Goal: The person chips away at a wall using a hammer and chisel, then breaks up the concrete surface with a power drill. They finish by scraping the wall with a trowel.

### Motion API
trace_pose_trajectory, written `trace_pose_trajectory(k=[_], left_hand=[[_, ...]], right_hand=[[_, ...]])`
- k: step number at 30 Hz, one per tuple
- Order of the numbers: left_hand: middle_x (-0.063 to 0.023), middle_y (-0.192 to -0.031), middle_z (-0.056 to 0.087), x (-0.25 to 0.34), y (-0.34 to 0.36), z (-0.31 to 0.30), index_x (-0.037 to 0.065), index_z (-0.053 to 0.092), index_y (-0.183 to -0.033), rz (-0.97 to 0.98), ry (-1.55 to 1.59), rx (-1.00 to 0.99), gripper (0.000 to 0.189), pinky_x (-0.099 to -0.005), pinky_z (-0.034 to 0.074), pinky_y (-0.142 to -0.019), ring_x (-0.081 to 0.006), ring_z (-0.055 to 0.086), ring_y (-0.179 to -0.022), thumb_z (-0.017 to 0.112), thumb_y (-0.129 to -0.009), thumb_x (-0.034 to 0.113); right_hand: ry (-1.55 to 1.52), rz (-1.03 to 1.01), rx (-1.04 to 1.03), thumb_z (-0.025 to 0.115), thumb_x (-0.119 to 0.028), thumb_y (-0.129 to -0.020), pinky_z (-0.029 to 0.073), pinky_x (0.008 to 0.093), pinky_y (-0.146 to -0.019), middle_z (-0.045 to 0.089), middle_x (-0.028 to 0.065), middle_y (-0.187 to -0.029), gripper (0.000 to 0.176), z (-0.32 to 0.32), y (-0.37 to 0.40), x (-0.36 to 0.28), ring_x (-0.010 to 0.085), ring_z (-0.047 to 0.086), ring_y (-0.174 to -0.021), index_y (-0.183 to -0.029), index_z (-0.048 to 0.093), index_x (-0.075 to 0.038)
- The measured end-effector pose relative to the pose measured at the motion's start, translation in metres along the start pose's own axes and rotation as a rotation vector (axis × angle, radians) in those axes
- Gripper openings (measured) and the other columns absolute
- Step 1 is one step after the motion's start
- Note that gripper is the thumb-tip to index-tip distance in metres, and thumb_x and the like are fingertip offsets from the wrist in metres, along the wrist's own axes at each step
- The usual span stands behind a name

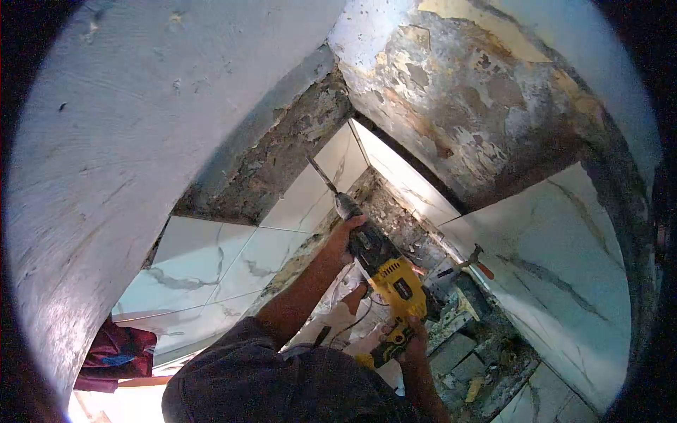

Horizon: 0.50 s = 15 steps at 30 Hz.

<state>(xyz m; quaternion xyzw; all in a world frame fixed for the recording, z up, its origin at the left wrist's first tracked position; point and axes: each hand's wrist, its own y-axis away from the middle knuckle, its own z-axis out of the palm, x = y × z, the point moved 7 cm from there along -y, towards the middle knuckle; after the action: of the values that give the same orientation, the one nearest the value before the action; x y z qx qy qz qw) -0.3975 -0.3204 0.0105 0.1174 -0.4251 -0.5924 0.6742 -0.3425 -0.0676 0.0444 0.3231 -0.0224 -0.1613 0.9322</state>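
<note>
A yellow and black rotary hammer (402,283) slants up and to the left in front of me. My left hand (347,238) is closed around its front part, just behind the chuck (346,206). At the rear grip, my right hand (411,337) is wrapped around the handle, its fingers partly hidden by the tool. A long thin bit (322,173) points toward the left wall, its tip overlapping the rough bare strip (282,151) above the marbled white tiles (233,262) in this view.
A small hammer (467,262) rests by the right-hand tiles (557,261). Broken masonry and rubble (469,377) lie low on the right. Peeling plaster (472,99) covers the upper right wall. A dark red cloth (116,352) hangs at the lower left.
</note>
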Motion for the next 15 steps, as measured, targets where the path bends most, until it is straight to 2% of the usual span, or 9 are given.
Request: trace_pose_trajectory(k=[4,6,7,9,10,15], left_hand=[[-0.0106,-0.072,0.062,-0.008,0.003,-0.001,0.002,0.058,-0.081,-0.040,0.012,0.021,0.024,-0.0373,0.053,-0.065,-0.0245,0.062,-0.063,0.058,-0.082,0.027],[-0.0115,-0.074,0.063,-0.007,0.004,0.002,0.002,0.059,-0.080,-0.014,0.010,0.010,0.024,-0.0379,0.053,-0.066,-0.0253,0.062,-0.064,0.057,-0.082,0.026],[-0.0115,-0.074,0.063,-0.008,0.006,0.001,0.002,0.059,-0.080,-0.012,0.011,0.013,0.024,-0.0379,0.053,-0.066,-0.0253,0.062,-0.064,0.057,-0.082,0.026],[-0.0075,-0.076,0.061,-0.005,0.009,0.007,0.006,0.057,-0.084,-0.034,0.004,-0.033,0.021,-0.0368,0.052,-0.068,-0.0221,0.061,-0.067,0.064,-0.076,0.024],[-0.0075,-0.076,0.061,-0.004,0.010,0.009,0.006,0.057,-0.084,-0.029,0.006,-0.034,0.021,-0.0368,0.052,-0.068,-0.0221,0.061,-0.067,0.064,-0.076,0.024],[-0.0059,-0.075,0.062,-0.003,0.018,0.012,0.008,0.058,-0.084,-0.047,0.056,0.039,0.020,-0.0359,0.052,-0.067,-0.0218,0.061,-0.066,0.063,-0.077,0.025]], right_hand=[[-0.007,-0.022,-0.055,0.057,-0.035,-0.082,0.049,0.0381,-0.059,0.057,0.0105,-0.082,0.045,0.004,0.007,-0.004,0.0239,0.056,-0.071,-0.113,0.046,-0.004],[0.032,-0.054,0.071,0.059,-0.031,-0.080,0.049,0.0390,-0.059,0.057,0.0114,-0.081,0.045,-0.004,0.012,-0.009,0.0246,0.057,-0.070,-0.113,0.046,-0.003],[0.033,-0.051,0.071,0.059,-0.031,-0.080,0.049,0.0390,-0.059,0.057,0.0114,-0.081,0.045,-0.003,0.015,-0.009,0.0246,0.057,-0.070,-0.113,0.046,-0.003],[0.076,-0.049,-0.091,0.058,-0.024,-0.079,0.051,0.0393,-0.058,0.057,0.0118,-0.083,0.042,0.012,0.014,-0.010,0.0253,0.058,-0.073,-0.112,0.045,-0.001],[0.080,-0.046,-0.094,0.058,-0.024,-0.079,0.051,0.0393,-0.058,0.057,0.0118,-0.083,0.042,0.015,0.016,-0.010,0.0253,0.058,-0.073,-0.112,0.045,-0.001],[0.195,-0.074,0.115,0.058,-0.015,-0.074,0.052,0.0379,-0.059,0.057,0.0117,-0.087,0.041,0.024,0.032,-0.014,0.0238,0.058,-0.078,-0.111,0.045,0.000]])
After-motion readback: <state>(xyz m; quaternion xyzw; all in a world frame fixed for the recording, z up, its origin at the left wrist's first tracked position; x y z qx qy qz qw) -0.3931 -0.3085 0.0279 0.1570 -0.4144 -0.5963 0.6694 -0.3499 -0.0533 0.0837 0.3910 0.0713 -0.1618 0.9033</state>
